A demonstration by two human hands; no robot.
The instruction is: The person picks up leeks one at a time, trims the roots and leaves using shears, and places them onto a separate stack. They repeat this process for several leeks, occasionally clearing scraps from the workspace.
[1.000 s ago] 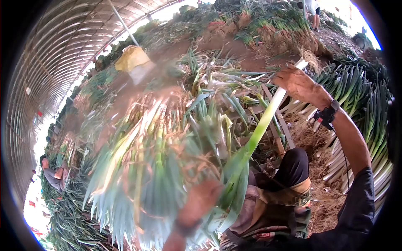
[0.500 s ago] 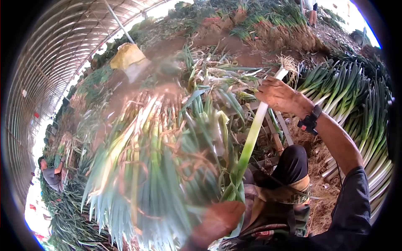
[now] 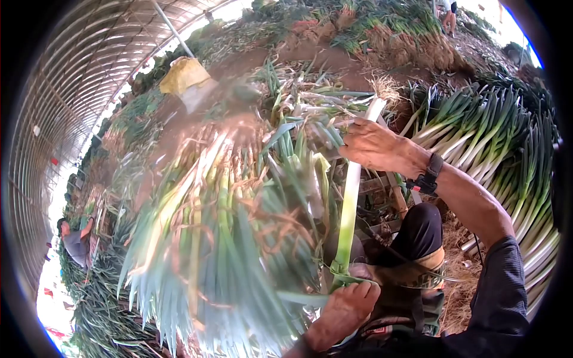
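A single leek (image 3: 349,197) stands upright, slightly tilted, in front of me, with its shaggy roots at the top and white stem turning green lower down. My right hand (image 3: 376,143) is closed around the white stem just under the roots. Lower down, my left hand (image 3: 352,301) is closed on a green leaf at the leek's leafy end, where a leaf bends across the stem. To the left lies a big heap of untrimmed leeks (image 3: 221,238) with dry brown leaves, partly blurred. On my right wrist sits a dark band with a small device (image 3: 427,179).
Cleaned leeks (image 3: 495,143) with white stems lie piled at the right. Wooden slats (image 3: 394,194) show beside my knee (image 3: 421,232). A yellow-and-white sack (image 3: 188,80) is behind the heap. Another person (image 3: 76,241) is at far left, and someone's legs (image 3: 450,21) show at the top right.
My right hand and the leek's root end have moved left and slightly down. My left hand, blurred before, has moved right and up a little and now grips a leaf at the leek's lower end.
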